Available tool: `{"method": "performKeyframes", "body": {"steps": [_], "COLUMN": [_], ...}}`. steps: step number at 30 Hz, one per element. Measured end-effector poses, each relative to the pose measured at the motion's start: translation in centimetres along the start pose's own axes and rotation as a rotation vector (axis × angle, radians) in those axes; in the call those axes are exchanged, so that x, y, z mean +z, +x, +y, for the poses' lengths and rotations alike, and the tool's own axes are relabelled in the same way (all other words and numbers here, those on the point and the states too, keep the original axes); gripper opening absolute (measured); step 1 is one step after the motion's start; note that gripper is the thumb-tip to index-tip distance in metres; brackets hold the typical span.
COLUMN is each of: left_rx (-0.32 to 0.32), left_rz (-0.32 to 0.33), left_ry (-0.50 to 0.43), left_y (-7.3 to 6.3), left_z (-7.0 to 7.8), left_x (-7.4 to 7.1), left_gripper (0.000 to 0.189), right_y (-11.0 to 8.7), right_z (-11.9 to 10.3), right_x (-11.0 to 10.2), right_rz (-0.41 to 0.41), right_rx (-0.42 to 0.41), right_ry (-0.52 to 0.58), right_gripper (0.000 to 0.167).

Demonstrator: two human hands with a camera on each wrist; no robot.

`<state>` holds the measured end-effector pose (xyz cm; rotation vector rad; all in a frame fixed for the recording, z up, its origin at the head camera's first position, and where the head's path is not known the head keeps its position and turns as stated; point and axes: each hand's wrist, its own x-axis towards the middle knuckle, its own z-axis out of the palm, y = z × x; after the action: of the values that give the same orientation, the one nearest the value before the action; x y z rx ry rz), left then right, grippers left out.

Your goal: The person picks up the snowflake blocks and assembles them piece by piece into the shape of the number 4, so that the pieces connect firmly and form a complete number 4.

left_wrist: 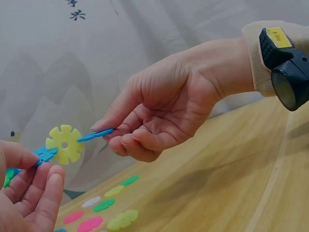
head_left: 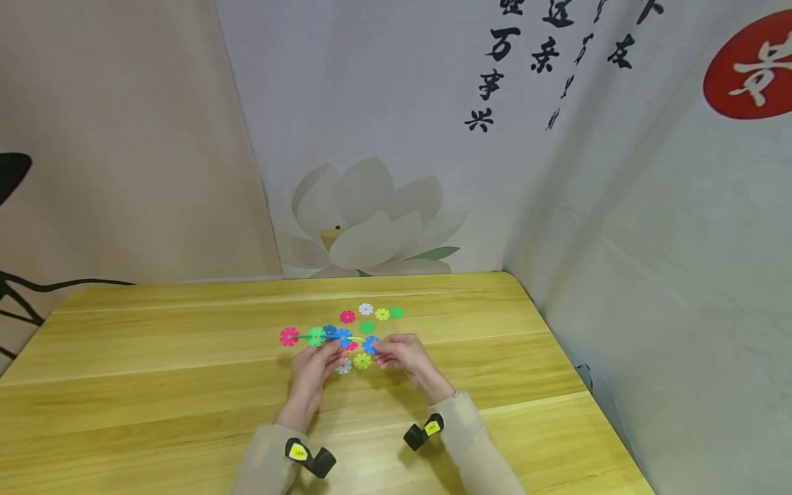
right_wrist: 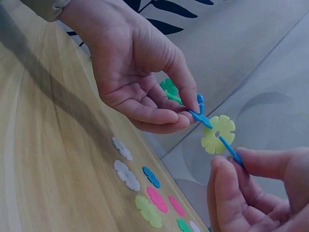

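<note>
A chain of slotted snowflake discs hangs between both hands above the table. My left hand (head_left: 312, 375) pinches a blue snowflake disc (head_left: 344, 337) in it. Left of that, the chain runs through a green disc (head_left: 316, 336) to a pink disc (head_left: 289, 336) at the far end. To the right, a yellow disc (left_wrist: 64, 145) stands crosswise, its slot on the blue one's edge. My right hand (head_left: 405, 354) pinches another blue disc (left_wrist: 94, 135) between thumb and fingers, its edge at the yellow rim. The right fingers partly cover that disc.
Several loose discs lie on the wooden table (head_left: 155, 385) under and beyond the hands, among them a white one (head_left: 366, 309), a pink one (head_left: 348, 317), a green one (head_left: 396, 313) and a yellow one (head_left: 362, 361). A printed curtain (head_left: 396, 103) stands behind the table.
</note>
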<state>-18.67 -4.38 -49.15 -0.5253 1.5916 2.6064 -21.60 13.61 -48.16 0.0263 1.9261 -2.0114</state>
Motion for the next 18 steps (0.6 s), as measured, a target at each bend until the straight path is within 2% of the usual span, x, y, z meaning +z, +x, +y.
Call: {"method": "performKeyframes", "body": {"steps": [6, 18], "left_rx": [0.012, 0.049], "left_rz": [-0.004, 0.003], "left_ry": [0.039, 0.087], "left_y": [0.19, -0.25], "left_z": [-0.16, 0.29], "left_x": [0.04, 0.05], "left_gripper": [0.024, 0.015], "right_y": [0.08, -0.31], "right_z": [0.00, 0.22], "right_x": [0.06, 0.31], "right_rz": [-0.008, -0.022], "right_rx": [0.013, -0.051], "right_ry": [0.003, -0.045], "right_gripper": [0.009, 0.009]}}
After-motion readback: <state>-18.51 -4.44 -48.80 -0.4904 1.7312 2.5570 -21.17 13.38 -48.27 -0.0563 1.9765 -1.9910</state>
